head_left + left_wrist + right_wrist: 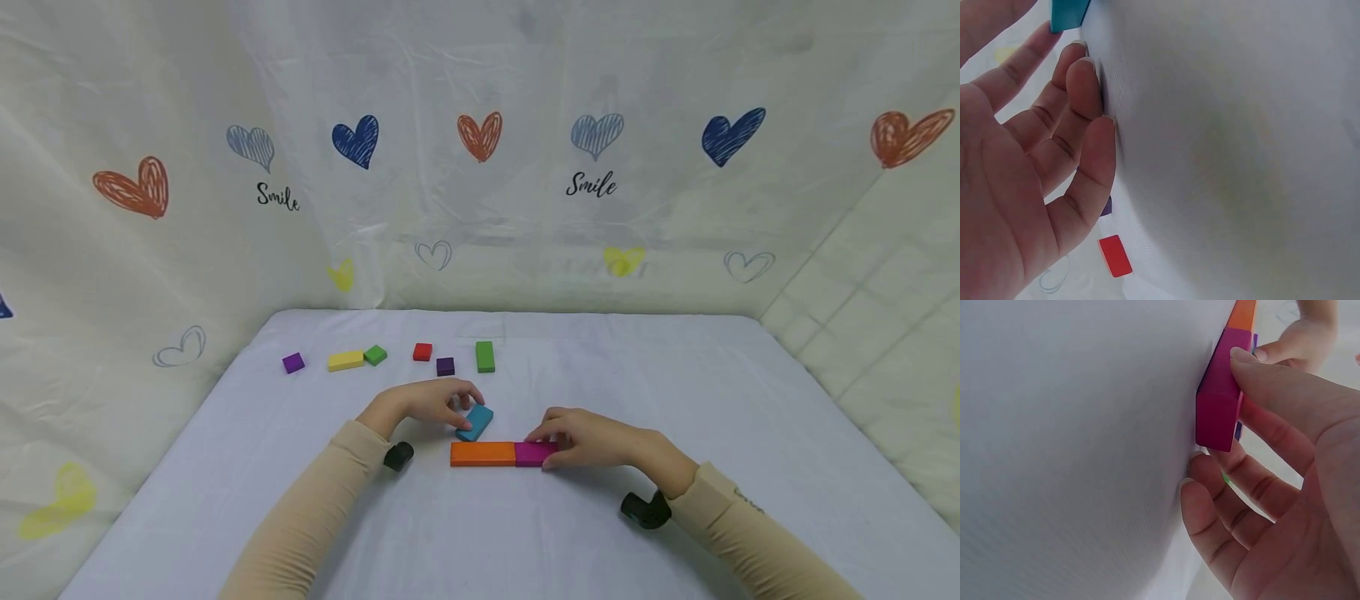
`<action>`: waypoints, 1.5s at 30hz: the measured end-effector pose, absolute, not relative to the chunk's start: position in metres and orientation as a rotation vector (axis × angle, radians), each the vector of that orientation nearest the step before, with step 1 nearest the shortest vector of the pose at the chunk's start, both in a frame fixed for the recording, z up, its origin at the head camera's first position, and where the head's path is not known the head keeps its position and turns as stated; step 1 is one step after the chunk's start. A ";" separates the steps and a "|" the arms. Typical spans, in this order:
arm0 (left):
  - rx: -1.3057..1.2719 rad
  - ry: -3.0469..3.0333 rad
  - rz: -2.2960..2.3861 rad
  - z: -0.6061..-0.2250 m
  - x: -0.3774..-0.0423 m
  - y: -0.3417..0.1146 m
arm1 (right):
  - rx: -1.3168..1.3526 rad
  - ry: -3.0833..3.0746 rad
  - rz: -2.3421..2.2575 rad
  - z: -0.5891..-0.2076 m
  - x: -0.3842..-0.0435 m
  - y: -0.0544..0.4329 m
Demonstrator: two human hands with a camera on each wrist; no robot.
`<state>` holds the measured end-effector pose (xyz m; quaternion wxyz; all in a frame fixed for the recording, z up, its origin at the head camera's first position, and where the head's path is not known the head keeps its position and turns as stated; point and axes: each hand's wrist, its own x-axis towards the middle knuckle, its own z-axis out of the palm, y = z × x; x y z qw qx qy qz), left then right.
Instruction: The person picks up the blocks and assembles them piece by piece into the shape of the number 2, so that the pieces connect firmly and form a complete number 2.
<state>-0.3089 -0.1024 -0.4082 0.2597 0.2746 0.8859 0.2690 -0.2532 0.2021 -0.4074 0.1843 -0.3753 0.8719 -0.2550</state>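
My left hand (431, 400) pinches a blue block (477, 422) between thumb and fingers, slanted just behind an orange block (482, 454). In the left wrist view, only one end of the blue block (1069, 14) shows at the top, and the other fingers are loosely bent near the cloth. On the right, my right hand (596, 437) grips a magenta block (531, 454) that lies end to end with the orange one. From the right wrist, the thumb lies on the magenta block (1221, 390) and the index finger is on its far side.
Farther back on the white-covered table (622, 367) lie a purple block (293, 362), a yellow block (346, 361) touching a small green block (375, 356), a red block (423, 352), a dark purple block (446, 367) and a longer green block (485, 357).
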 end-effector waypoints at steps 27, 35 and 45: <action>0.743 2.401 0.754 -0.408 -0.309 -0.103 | -1.035 2.450 -0.715 -0.406 -0.254 0.201; 0.748 2.431 0.733 -0.410 -0.308 -0.109 | -1.025 2.445 -0.703 -0.407 -0.255 0.203; 0.673 2.561 0.869 -0.406 -0.317 -0.114 | -1.033 2.440 -0.717 -0.406 -0.255 0.201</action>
